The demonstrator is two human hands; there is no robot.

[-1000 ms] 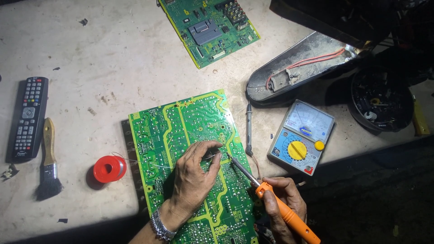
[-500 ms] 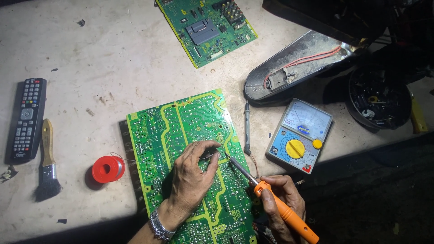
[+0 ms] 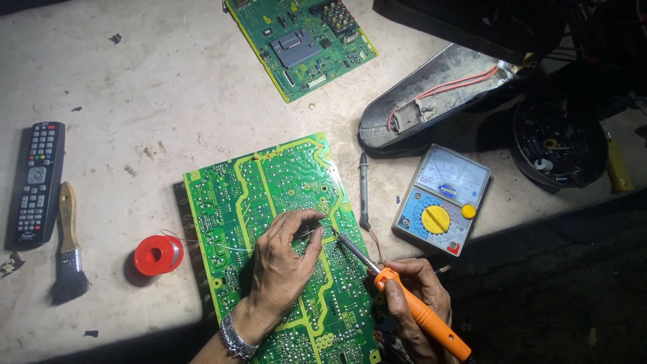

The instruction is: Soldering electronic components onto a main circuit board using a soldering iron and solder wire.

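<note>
A large green circuit board (image 3: 269,195) lies solder-side up on the pale worktable. My left hand (image 3: 283,266) rests on it and pinches a thin solder wire (image 3: 216,244) that runs left to a red solder spool (image 3: 158,255). My right hand (image 3: 418,303) grips an orange-handled soldering iron (image 3: 411,307). Its metal tip (image 3: 335,232) touches the board right beside my left fingertips, where the wire's end lies.
An analog multimeter (image 3: 441,199) with a yellow dial and a black probe (image 3: 364,189) lie right of the board. A second green board (image 3: 300,40) is at the top. A remote control (image 3: 39,182) and brush (image 3: 67,249) lie left. A grey housing (image 3: 431,94) and black bowl (image 3: 559,141) sit at right.
Both hands stay in the same place on the board, iron tip against the wire end. The view has shifted very slightly; nothing else moved.
</note>
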